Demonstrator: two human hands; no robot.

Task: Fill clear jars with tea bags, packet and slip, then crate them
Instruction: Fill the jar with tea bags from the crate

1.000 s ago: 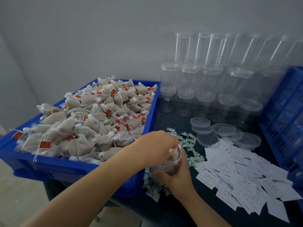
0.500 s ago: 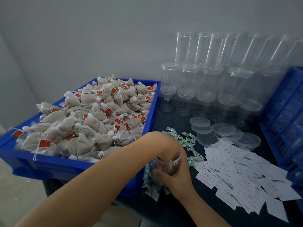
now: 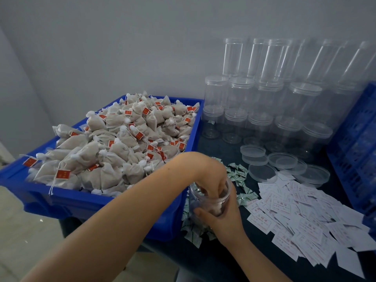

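A clear jar [image 3: 195, 197] stands on the dark table in front of me, partly filled with tea bags. My right hand [image 3: 224, 219] grips its side from the right and below. The fingers of my left hand [image 3: 212, 174] reach down through the jar's mouth and press on the tea bags inside. To the left, a blue bin [image 3: 101, 202] holds a heap of white tea bags with red tags [image 3: 114, 143]. Small green-and-white packets [image 3: 238, 174] lie around the jar. White paper slips [image 3: 295, 212] are spread out to the right.
Several empty clear jars [image 3: 264, 102] are stacked against the back wall. Loose clear lids [image 3: 262, 173] lie in front of them. A blue crate [image 3: 354, 139] stands at the right edge. The bin overhangs the table's left edge.
My left hand, which held a tea bag at the jar's mouth, has pushed down so its fingers are inside the jar. My right hand has kept its grip on the jar.
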